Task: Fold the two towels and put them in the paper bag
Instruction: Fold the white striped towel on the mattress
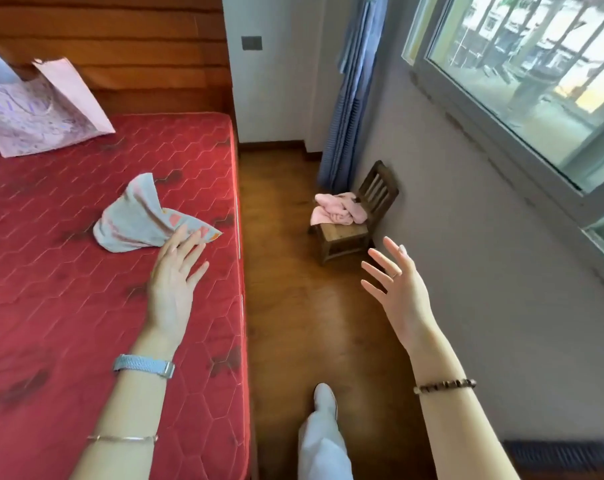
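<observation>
A grey towel with pink patches (139, 220) lies crumpled near the right edge of the red mattress (68, 289). My left hand (176, 275) hovers just below it with straight fingers, the fingertips at the towel's near corner. A pink towel (338, 209) lies bunched on a small wooden chair (359, 216) by the wall. My right hand (397, 289) is spread open in the air over the floor, below and to the right of the chair, holding nothing. The pale pink paper bag (41, 112) stands at the far left of the mattress, against the wooden headboard.
A strip of wooden floor (293, 306) runs between the bed and the right wall. A blue curtain (352, 98) hangs in the corner beside a large window (535, 81). My trouser leg and shoe (323, 431) show at the bottom.
</observation>
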{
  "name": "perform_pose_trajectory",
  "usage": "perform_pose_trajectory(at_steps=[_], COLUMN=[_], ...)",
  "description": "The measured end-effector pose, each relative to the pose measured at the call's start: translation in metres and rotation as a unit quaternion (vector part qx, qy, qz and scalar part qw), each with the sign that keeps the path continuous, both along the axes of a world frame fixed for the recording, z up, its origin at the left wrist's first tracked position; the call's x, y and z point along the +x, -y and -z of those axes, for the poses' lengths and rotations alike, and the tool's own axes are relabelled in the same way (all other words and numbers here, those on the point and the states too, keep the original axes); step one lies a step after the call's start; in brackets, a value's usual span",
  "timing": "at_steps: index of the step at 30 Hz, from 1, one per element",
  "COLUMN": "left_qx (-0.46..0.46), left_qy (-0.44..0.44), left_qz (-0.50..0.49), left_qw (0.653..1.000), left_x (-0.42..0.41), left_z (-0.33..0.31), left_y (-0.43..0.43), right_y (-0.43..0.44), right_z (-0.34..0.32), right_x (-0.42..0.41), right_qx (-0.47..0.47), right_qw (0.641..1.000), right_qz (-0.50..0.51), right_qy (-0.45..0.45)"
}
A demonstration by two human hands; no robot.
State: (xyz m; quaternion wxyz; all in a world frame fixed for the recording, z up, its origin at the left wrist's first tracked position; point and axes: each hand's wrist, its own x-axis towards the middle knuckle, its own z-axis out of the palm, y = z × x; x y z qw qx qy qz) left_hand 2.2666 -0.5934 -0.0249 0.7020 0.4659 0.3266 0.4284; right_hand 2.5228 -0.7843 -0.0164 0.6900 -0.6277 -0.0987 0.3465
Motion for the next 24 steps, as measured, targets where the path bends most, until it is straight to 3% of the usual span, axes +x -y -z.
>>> perform_pose_trajectory(at_steps=[14,24], left_qx=[-0.018,0.025], left_qy=[-0.014,-0.043], left_qz=[-0.153,-0.221], left_qw=[0.988,0.974], left_x=[0.121,0.128], left_z=[-0.005,-0.014], left_y=[-0.09,-0.143], right_y=[-0.176,-0.259], right_z=[0.006,0.011], right_x=[0.163,0.197], right_qx=[0.006,0.048], right_qw=[0.974,0.949], right_qz=[-0.223,-0.31], right_qy=[0.04,0.035])
